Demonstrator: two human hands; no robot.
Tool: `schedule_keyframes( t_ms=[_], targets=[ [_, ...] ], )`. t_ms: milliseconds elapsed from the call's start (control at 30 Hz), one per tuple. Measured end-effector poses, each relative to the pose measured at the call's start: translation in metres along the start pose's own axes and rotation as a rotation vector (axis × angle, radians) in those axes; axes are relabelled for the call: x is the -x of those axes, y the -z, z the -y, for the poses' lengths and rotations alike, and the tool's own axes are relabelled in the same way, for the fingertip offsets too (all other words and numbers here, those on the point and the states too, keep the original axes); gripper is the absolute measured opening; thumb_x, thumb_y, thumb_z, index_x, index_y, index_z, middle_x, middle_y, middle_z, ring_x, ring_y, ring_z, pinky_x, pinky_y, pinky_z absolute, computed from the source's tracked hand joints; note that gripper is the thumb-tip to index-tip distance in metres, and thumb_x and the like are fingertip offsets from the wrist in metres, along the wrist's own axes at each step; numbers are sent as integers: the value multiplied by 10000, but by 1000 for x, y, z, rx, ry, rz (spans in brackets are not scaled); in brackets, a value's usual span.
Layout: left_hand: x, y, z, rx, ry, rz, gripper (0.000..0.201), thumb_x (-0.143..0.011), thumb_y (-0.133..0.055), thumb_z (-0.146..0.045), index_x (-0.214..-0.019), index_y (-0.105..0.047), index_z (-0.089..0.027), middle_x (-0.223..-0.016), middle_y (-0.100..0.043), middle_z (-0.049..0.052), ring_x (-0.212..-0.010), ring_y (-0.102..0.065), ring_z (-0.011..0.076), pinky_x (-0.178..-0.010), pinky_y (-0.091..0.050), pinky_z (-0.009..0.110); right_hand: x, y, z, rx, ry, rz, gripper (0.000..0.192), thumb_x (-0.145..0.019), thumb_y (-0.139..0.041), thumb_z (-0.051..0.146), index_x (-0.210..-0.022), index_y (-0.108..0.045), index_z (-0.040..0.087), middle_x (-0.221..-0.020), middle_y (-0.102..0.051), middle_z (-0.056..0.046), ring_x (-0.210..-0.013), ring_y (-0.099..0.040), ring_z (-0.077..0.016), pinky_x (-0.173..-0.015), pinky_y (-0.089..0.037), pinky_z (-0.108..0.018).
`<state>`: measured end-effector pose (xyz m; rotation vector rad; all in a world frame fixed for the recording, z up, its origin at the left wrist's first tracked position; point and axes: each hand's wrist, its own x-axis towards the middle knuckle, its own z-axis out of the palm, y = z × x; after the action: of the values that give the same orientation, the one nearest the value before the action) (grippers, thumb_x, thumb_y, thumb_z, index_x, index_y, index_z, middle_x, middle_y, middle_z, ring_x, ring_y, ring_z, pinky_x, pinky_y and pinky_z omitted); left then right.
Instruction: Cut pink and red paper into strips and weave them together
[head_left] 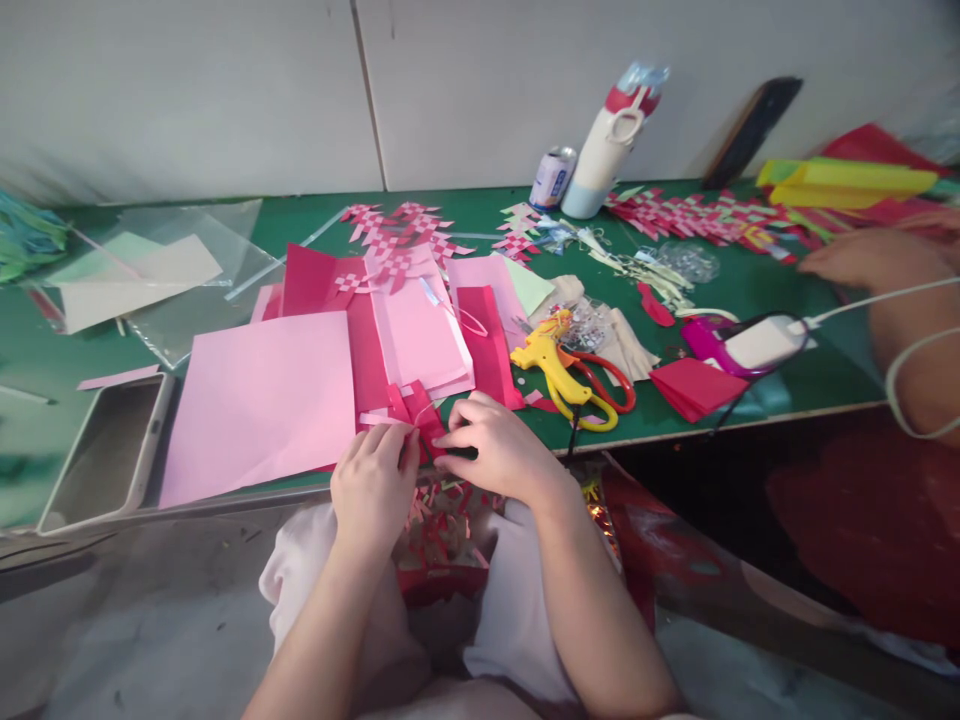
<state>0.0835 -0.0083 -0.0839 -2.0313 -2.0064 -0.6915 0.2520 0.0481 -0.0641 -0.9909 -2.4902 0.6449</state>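
Observation:
At the table's front edge lie red and pink paper strips (421,418), crossed over one another. My left hand (375,485) pinches their left side, its thumb and fingertips pressed together. From the right, my right hand (504,448) has bent fingers and thumb on the red strips; its exact grip is partly hidden. Just beyond my hands are a folded pink sheet (424,345) and red sheets (367,345). A large pink sheet (262,400) lies to the left. Yellow-handled scissors (551,360) and red-handled scissors (611,375) rest right of my right hand.
Woven pink-and-red paper chains (405,235) lie at the back. A can (553,178) and a white bottle (611,145) stand by the wall. A phone (109,450) lies front left. Another person's arm (892,275) reaches in at right. Paper scraps (450,530) sit below the edge.

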Motion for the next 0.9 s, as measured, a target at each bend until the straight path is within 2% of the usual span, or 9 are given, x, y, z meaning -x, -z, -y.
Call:
schedule_keyframes(
  t_ms=[167,267,367,467,700,900],
  targets=[
    [0,2,1,4,-1,7,170,-889,-531,-290,-821,-666,-213,-780,-703,15,-670,-587,165,-603,-393,281,-1,-2,0,-40,10,-38,166,-883,-582,236,-818,-730,195,-804,-578,-46,-881,-511,-173,-796,-446,-299],
    [0,1,1,3,7,15,173,-891,-524,-290,-836,-669,-213,-792,-705,18,-677,-591,167,-611,-397,285,-5,-5,1,-67,5,-116,190,-908,-531,224,-831,-697,174,-814,-587,-51,-894,-525,-175,-821,-449,-306],
    [0,0,1,11,17,21,177,-895,-516,-290,-856,-671,-213,-809,-709,23,-683,-595,169,-619,-402,291,-12,-9,0,-82,-58,-229,213,-928,-483,229,-849,-671,167,-835,-603,-58,-882,-542,-175,-833,-447,-312],
    [1,-1,1,15,22,25,178,-898,-513,-295,-868,-669,-216,-824,-713,20,-695,-598,172,-628,-405,290,-19,-11,-1,-117,-134,-282,176,-905,-501,199,-862,-669,169,-864,-629,-54,-868,-562,-167,-813,-444,-285],
    [2,-1,0,2,15,10,169,-896,-515,-293,-868,-661,-212,-814,-707,17,-685,-589,172,-629,-405,282,-34,-11,-4,-132,-376,-291,194,-898,-511,264,-849,-670,163,-806,-682,-44,-684,-575,-142,-660,-403,-251],
    [4,0,0,-17,8,14,179,-897,-505,-284,-852,-667,-221,-823,-704,26,-669,-585,168,-619,-396,288,-46,-6,-8,-220,-377,-257,191,-883,-546,296,-867,-686,167,-817,-713,-43,-708,-614,-146,-646,-399,-240]
  ],
)
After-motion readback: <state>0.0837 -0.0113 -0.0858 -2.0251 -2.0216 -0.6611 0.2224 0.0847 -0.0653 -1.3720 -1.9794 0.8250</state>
